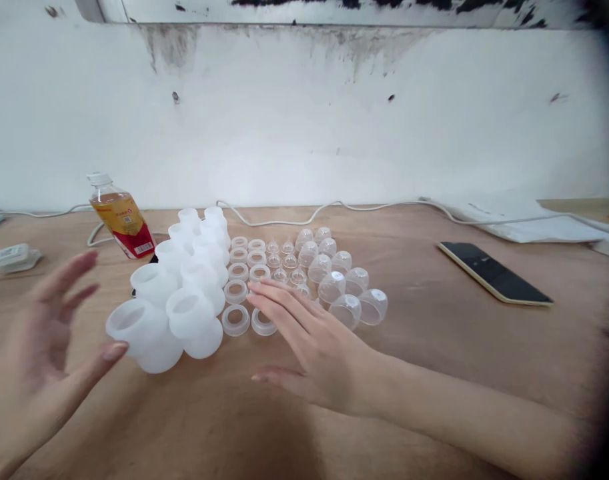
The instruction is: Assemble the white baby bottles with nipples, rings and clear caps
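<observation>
Two rows of white translucent bottle bodies [184, 293] stand on a wooden table [434, 347]. To their right lie rows of clear rings [237, 292], small clear teats [283, 261] and clear dome caps [341, 293]. My left hand [49, 347] hovers open at the left, thumb near the nearest bottle. My right hand [304, 340] reaches in flat and open, fingertips over the front rings and teats, holding nothing.
A labelled drink bottle [121, 220] with amber liquid stands behind the white bottles. A dark phone [494, 273] lies at the right. White cables [334, 208] run along the wall. A small white packet [9, 257] sits far left, papers [534, 223] far right.
</observation>
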Demonstrator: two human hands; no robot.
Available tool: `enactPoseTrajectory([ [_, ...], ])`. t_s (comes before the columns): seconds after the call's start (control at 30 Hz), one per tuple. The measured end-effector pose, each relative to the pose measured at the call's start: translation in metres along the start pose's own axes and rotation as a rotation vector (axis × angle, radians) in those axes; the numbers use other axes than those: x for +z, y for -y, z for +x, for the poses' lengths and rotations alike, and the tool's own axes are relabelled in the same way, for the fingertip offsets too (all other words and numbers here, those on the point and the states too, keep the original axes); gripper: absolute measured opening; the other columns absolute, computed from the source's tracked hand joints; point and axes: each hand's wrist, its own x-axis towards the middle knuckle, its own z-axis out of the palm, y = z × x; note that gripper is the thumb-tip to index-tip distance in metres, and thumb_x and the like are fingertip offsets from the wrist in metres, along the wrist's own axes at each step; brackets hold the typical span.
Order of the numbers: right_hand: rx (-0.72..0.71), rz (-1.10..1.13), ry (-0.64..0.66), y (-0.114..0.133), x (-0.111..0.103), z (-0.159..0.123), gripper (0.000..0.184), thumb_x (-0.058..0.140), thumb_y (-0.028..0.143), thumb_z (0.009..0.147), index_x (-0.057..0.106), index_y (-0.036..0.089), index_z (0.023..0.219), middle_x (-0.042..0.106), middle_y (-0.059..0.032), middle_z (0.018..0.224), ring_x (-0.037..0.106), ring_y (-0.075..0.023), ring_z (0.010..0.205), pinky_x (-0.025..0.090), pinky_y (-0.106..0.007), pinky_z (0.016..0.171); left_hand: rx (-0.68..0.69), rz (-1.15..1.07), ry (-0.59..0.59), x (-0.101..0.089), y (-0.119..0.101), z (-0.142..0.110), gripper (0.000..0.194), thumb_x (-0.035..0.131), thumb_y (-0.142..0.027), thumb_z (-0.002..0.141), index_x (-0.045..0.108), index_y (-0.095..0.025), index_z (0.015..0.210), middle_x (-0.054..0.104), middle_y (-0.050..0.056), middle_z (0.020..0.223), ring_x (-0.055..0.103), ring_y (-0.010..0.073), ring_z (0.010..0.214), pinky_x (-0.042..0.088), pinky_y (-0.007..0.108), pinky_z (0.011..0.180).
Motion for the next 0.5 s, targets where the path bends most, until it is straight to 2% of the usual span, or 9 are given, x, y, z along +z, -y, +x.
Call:
enactPoseTrajectory([
  [0.07,0.004,0.002,-0.005,0.005,0.006,0.015,0.078,0.044,0.056,0.076,0.026,0.001,0.129,0.026,-0.0191,0.136,0.014,-0.0265,0.129,0.023,-0.041,0.104,-0.106,-0.095,0.103,0.007,0.019,-0.009,0.088,0.070,-0.036,0.057,0.023,-0.030,0.131,0.027,0.003,0.139,0.024,0.0321,0.126,0.026,0.053,0.100],
  [0.17,-0.035,-0.020,-0.014,0.015,0.016,0.041,0.086,0.044,0.063,0.071,0.020,0.007,0.133,0.012,-0.0187,0.141,0.006,-0.0326,0.129,0.022,-0.049,0.101,-0.190,-0.127,0.150,0.021,0.033,-0.017,0.101,0.074,-0.037,0.051,0.016,-0.033,0.133,0.024,0.006,0.140,0.025,0.0356,0.125,0.029,0.058,0.094],
  [0.27,-0.123,-0.093,-0.002,0.021,0.026,0.060,0.081,0.054,0.051,0.071,0.019,0.014,0.134,0.007,-0.0173,0.142,0.001,-0.0374,0.128,0.024,-0.055,0.096,-0.236,-0.162,0.153,0.031,0.034,-0.017,0.106,0.076,-0.037,0.047,0.014,-0.031,0.134,0.032,0.009,0.135,0.037,0.0362,0.118,0.039,0.055,0.088],
  [0.37,-0.146,-0.149,0.025,0.022,0.034,0.068,0.065,0.055,0.031,0.074,0.026,0.014,0.130,0.013,-0.0184,0.141,0.004,-0.0372,0.128,0.025,-0.054,0.095,-0.218,-0.203,0.151,0.036,0.032,-0.015,0.111,0.077,-0.035,0.046,0.010,-0.031,0.135,0.034,0.009,0.135,0.041,0.0338,0.115,0.043,0.049,0.087],
  [0.43,-0.134,-0.152,0.035,0.020,0.036,0.070,0.059,0.052,0.026,0.075,0.029,0.013,0.127,0.017,-0.0190,0.140,0.006,-0.0361,0.128,0.027,-0.053,0.095,-0.221,-0.249,0.171,0.039,0.034,-0.015,0.111,0.076,-0.033,0.048,0.006,-0.032,0.135,0.035,0.009,0.134,0.046,0.0312,0.112,0.046,0.046,0.084],
  [0.5,-0.125,-0.151,0.033,0.019,0.037,0.070,0.058,0.051,0.025,0.076,0.028,0.012,0.127,0.017,-0.0188,0.139,0.005,-0.0358,0.128,0.026,-0.052,0.096,-0.235,-0.278,0.186,0.042,0.038,-0.016,0.111,0.075,-0.031,0.049,0.004,-0.032,0.135,0.032,0.008,0.135,0.045,0.0307,0.113,0.045,0.045,0.086],
])
